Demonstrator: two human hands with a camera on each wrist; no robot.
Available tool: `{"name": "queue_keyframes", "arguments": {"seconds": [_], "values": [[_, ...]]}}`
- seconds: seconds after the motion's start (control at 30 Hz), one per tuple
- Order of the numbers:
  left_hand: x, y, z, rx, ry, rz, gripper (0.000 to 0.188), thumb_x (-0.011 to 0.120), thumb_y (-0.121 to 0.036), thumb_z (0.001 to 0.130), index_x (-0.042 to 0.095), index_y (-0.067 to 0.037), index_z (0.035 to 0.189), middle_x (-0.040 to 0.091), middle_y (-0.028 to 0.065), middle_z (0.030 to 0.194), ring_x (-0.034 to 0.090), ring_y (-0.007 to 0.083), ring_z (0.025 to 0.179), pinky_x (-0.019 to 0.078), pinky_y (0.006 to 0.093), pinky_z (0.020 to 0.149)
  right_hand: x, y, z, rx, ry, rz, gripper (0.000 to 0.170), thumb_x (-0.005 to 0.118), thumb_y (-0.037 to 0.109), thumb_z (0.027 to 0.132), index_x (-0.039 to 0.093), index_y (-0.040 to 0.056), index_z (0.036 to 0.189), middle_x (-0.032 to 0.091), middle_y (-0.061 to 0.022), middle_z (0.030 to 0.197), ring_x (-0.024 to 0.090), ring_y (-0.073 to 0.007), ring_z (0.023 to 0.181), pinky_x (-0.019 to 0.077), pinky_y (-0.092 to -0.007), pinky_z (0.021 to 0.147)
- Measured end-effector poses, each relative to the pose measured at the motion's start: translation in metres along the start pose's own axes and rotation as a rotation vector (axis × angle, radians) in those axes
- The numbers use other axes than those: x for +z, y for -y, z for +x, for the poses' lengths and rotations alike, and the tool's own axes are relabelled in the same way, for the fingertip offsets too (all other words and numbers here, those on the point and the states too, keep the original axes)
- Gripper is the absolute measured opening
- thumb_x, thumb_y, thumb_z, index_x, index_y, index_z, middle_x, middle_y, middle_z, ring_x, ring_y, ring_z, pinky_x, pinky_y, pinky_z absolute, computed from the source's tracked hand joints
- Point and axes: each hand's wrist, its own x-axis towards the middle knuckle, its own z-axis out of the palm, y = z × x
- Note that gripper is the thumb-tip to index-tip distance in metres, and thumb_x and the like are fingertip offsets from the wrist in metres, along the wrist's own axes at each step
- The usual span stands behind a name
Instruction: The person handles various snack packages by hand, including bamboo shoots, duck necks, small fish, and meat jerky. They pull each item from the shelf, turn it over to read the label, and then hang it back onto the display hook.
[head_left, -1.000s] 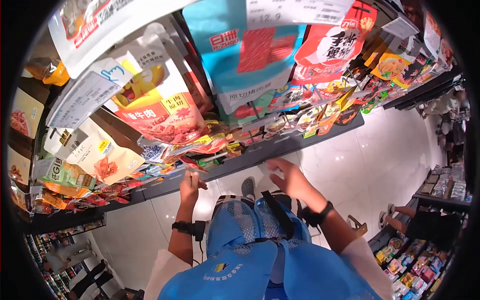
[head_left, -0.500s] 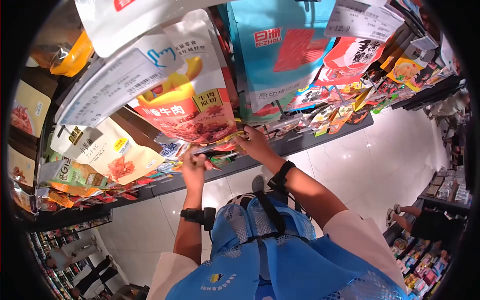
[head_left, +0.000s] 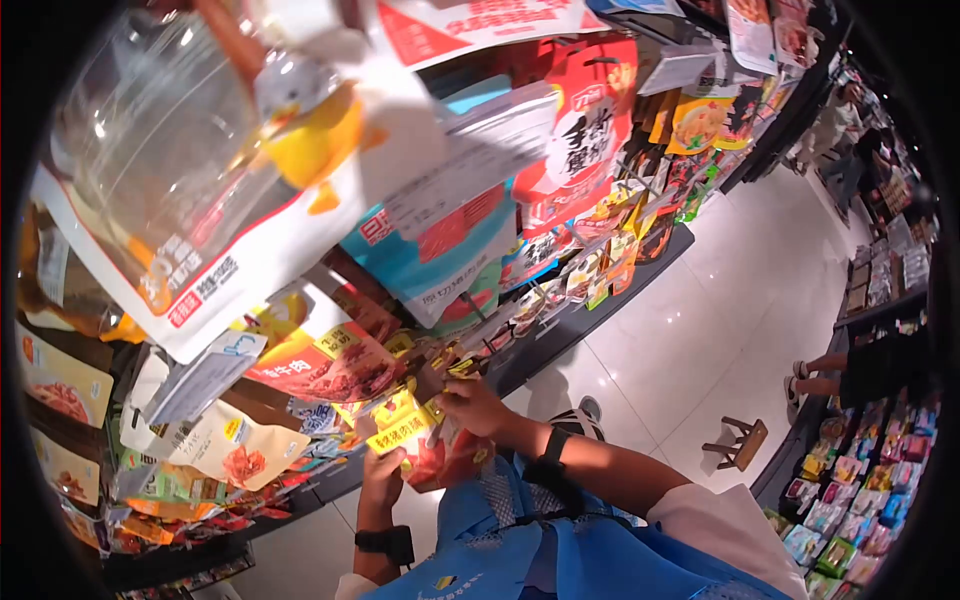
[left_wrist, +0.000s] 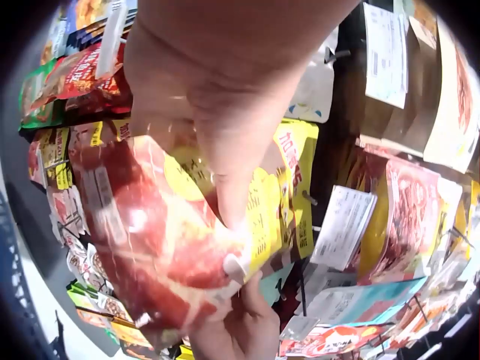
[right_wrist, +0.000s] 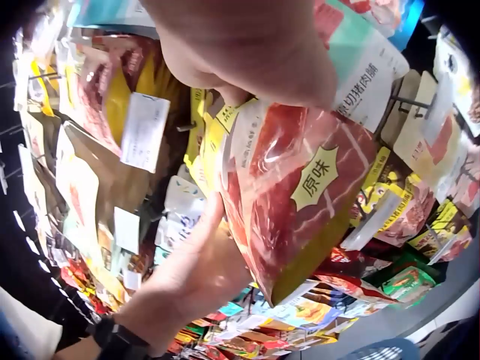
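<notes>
Both hands hold a yellow and red jerky bag (head_left: 400, 425) with a clear, meaty-looking front, close before the blue vest. My left hand (head_left: 380, 480) grips its lower left side in the head view; the left wrist view shows the thumb (left_wrist: 229, 187) laid over the yellow part. At the upper right edge, my right hand (head_left: 475, 405) pinches the bag. In the right wrist view the bag's red front (right_wrist: 292, 187) hangs below the right hand, with the left hand (right_wrist: 191, 262) behind its side.
A rack of hanging snack bags fills the front, with a white and clear package (head_left: 190, 180) nearest and a price tag (head_left: 205, 380) jutting out. Behind, a small wooden stool (head_left: 738, 443) stands on the tiled floor (head_left: 660, 350). A person's legs (head_left: 820, 375) show at right.
One second ago the hands were apart and held nothing; then they reached the low bags on the rack. Now both hold the jerky bag nearer the body, and the head view has shifted.
</notes>
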Motion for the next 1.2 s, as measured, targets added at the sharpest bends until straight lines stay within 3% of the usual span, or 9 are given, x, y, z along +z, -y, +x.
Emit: {"name": "queue_keyframes", "arguments": {"seconds": [0.13, 0.4, 0.53, 0.67, 0.73, 0.83, 0.87, 1.03, 1.2], "values": [[-0.029, 0.014, -0.027, -0.139, 0.066, -0.255, 0.055, 0.068, -0.019, 0.087, 0.049, 0.002, 0.134, 0.06, 0.0145, 0.129, 0.062, 0.0271, 0.115, 0.05, 0.0444, 0.1, -0.011, 0.036, -0.029, 0.018, 0.201, 0.071, 0.033, 0.058, 0.023, 0.089, 0.053, -0.0029, 0.11, 0.062, -0.027, 0.098, 0.063, -0.0389, 0.092, 0.0478, -0.0444, 0.079], [-0.017, 0.016, -0.035, -0.123, -0.065, -0.168, 0.069, 0.075, -0.03, 0.082, 0.046, 0.0, 0.137, 0.06, 0.0111, 0.131, 0.06, 0.0267, 0.117, 0.0485, 0.0413, 0.101, -0.012, 0.027, -0.041, 0.003, 0.398, 0.099, 0.059, 0.053, 0.015, 0.084, 0.036, -0.0028, 0.138, 0.057, -0.0269, 0.124, 0.058, -0.0368, 0.116, 0.0431, -0.0426, 0.099], [0.009, 0.023, -0.021, 0.165, -0.092, -0.025, 0.056, 0.072, -0.025, 0.084, 0.052, 0.002, 0.129, 0.061, 0.0111, 0.125, 0.061, 0.0254, 0.113, 0.0496, 0.0393, 0.096, 0.0, -0.002, -0.041, -0.035, 0.153, 0.027, 0.059, 0.048, 0.006, 0.083, 0.036, -0.0014, 0.14, 0.056, -0.027, 0.128, 0.053, -0.0377, 0.123, 0.0408, -0.0403, 0.103], [-0.012, 0.028, -0.031, -0.134, -0.04, 0.073, 0.033, 0.06, -0.01, 0.09, 0.056, 0.002, 0.121, 0.067, 0.0088, 0.109, 0.065, 0.0194, 0.097, 0.053, 0.0354, 0.085, -0.006, -0.033, -0.04, 0.11, 0.217, 0.002, 0.042, 0.048, 0.007, 0.086, 0.047, -0.0036, 0.126, 0.064, -0.0232, 0.112, 0.063, -0.0338, 0.105, 0.0474, -0.0424, 0.09], [-0.007, 0.035, -0.031, -0.096, -0.072, 0.213, 0.038, 0.065, -0.017, 0.089, 0.057, 0.002, 0.121, 0.067, 0.0073, 0.108, 0.065, 0.0183, 0.095, 0.0514, 0.0315, 0.079, -0.023, -0.025, -0.052, -0.015, 0.217, 0.017, 0.04, 0.047, 0.009, 0.088, 0.049, -0.0018, 0.127, 0.062, -0.0236, 0.119, 0.062, -0.0364, 0.109, 0.0472, -0.0413, 0.093], [0.022, 0.018, -0.033, -0.101, -0.083, 0.407, 0.04, 0.059, -0.025, 0.097, 0.056, 0.004, 0.124, 0.066, 0.0082, 0.112, 0.064, 0.0178, 0.099, 0.0485, 0.0295, 0.088, -0.052, 0.015, -0.068, 0.368, 0.22, 0.047, 0.042, 0.051, 0.012, 0.09, 0.048, 0.0001, 0.131, 0.063, -0.0205, 0.117, 0.065, -0.0307, 0.105, 0.0508, -0.039, 0.09], [0.025, 0.015, -0.034, -0.114, -0.047, 0.501, 0.04, 0.056, -0.026, 0.099, 0.056, 0.005, 0.123, 0.066, 0.0089, 0.113, 0.064, 0.0177, 0.1, 0.0483, 0.0297, 0.09, -0.05, -0.014, -0.069, 0.31, 0.252, 0.218, 0.041, 0.052, 0.013, 0.091, 0.049, -0.0006, 0.129, 0.065, -0.0169, 0.116, 0.067, -0.0233, 0.097, 0.053, -0.0335, 0.085], [0.035, 0.015, -0.034, -0.145, -0.044, 0.388, 0.038, 0.055, -0.027, 0.101, 0.057, 0.004, 0.122, 0.066, 0.0082, 0.112, 0.062, 0.0146, 0.099, 0.0479, 0.03, 0.089, -0.072, 0.035, -0.087, 0.502, 0.265, 0.704, 0.031, 0.056, 0.014, 0.094, 0.055, -0.0029, 0.119, 0.069, -0.0139, 0.105, 0.066, -0.0159, 0.088, 0.0537, -0.0287, 0.075], [0.07, 0.007, -0.047, -0.101, 0.033, 0.448, 0.025, 0.059, -0.016, 0.097, 0.061, 0.001, 0.115, 0.063, 0.0017, 0.099, 0.058, 0.0101, 0.087, 0.0474, 0.0272, 0.079, -0.077, 0.016, -0.109, 0.439, 0.256, 0.639, 0.03, 0.062, 0.019, 0.093, 0.06, -0.002, 0.115, 0.072, -0.0101, 0.096, 0.067, -0.0133, 0.08, 0.0542, -0.0228, 0.066]]}}
